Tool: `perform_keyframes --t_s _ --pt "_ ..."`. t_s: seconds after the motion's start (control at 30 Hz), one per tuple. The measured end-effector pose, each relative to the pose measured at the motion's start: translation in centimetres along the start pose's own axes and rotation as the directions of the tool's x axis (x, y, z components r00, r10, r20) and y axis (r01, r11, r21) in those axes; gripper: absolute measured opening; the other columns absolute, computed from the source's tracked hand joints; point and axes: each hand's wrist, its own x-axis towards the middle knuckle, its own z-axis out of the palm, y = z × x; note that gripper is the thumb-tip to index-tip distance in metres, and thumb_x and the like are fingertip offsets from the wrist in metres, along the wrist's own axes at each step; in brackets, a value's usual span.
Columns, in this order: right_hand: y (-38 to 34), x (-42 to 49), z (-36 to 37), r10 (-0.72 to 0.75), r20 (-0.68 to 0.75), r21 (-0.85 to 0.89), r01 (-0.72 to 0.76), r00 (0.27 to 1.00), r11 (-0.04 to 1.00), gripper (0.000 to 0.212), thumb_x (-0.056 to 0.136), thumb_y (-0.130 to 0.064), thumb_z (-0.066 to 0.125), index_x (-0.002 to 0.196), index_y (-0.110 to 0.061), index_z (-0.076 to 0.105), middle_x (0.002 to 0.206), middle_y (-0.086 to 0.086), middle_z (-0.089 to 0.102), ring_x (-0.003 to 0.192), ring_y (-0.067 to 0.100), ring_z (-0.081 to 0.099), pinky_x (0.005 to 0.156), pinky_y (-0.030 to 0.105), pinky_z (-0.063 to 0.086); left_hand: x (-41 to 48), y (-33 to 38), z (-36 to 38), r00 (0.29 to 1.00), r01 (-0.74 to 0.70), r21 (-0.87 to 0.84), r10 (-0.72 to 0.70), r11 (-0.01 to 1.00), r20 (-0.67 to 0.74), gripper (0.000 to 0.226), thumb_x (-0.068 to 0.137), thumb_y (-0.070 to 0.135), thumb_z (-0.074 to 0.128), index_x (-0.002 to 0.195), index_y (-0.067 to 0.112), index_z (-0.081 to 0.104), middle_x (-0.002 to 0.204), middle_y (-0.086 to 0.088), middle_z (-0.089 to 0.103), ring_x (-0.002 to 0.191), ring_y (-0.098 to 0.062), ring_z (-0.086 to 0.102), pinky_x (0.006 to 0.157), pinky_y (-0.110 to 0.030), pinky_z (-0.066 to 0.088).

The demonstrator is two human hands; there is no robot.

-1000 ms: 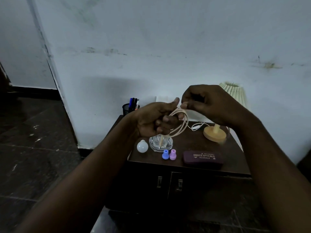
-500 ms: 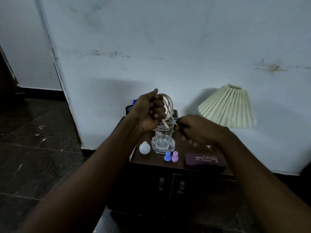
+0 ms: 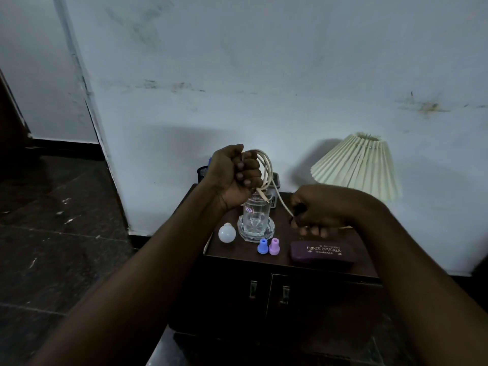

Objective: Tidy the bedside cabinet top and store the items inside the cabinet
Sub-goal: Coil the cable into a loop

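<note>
My left hand (image 3: 235, 175) is closed around coiled loops of a cream lamp cord (image 3: 265, 165), held above a clear glass (image 3: 256, 215) on a glass saucer. My right hand (image 3: 319, 210) pinches the same cord lower down, over the dark wooden cabinet top (image 3: 237, 247). On the top lie a white bulb (image 3: 227, 233), a blue cap (image 3: 262, 245), a purple cap (image 3: 274, 245) and a purple glasses case (image 3: 322, 253). The lamp with its pleated cream shade (image 3: 356, 165) stands at the back right; its base is hidden by my right arm.
The cabinet has two closed doors with metal handles (image 3: 268, 290). A black mesh pen holder (image 3: 202, 173) stands at the back left, mostly behind my left hand. A white wall is right behind the cabinet; dark tiled floor lies to the left.
My right hand dropped from beside the left hand down to the cabinet top, drawing the cord out. My left hand turned upright with the coil. The view shifted, bringing the lampshade into sight.
</note>
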Motion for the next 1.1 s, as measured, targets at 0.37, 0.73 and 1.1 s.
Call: perform_keyframes --t_s 0.37,0.73,1.1 --pt "0.1 -1.4 -1.4 -0.119 0.187 0.171 0.087 0.975 0.981 0.016 0.096 -0.005 0.066 0.11 -0.002 0.075 0.092 0.007 0.079 0.084 0.017 0.073 0.076 0.029 0.062 0.2 -0.1 0.0 0.999 0.012 0.124 -0.005 0.992 -0.049 0.04 0.104 0.03 0.042 0.065 0.022 0.036 0.045 0.01 0.024 0.034 -0.006 0.018 0.031 -0.019 0.022" --pt "1.4 0.4 -2.1 0.167 -0.665 0.691 0.514 0.728 0.509 0.012 0.102 -0.002 0.054 0.1 0.0 0.066 0.087 0.017 0.075 0.069 0.025 0.073 0.069 0.034 0.064 -0.7 0.8 -0.4 0.917 0.224 0.122 -0.251 0.967 0.311 0.056 0.107 0.042 0.03 0.056 0.021 0.042 0.051 0.009 0.019 0.038 -0.008 0.016 0.034 -0.021 0.019" --pt "-0.3 3.1 1.3 0.127 -0.417 0.905 0.424 0.9 -0.035 0.011 0.1 -0.003 0.056 0.1 -0.002 0.067 0.076 0.006 0.073 0.065 0.012 0.068 0.067 0.024 0.062 -0.7 0.1 0.1 0.853 0.306 0.079 -0.31 0.949 0.419 0.052 0.108 0.044 0.029 0.062 0.021 0.04 0.051 0.008 0.024 0.039 -0.008 0.02 0.035 -0.021 0.028"
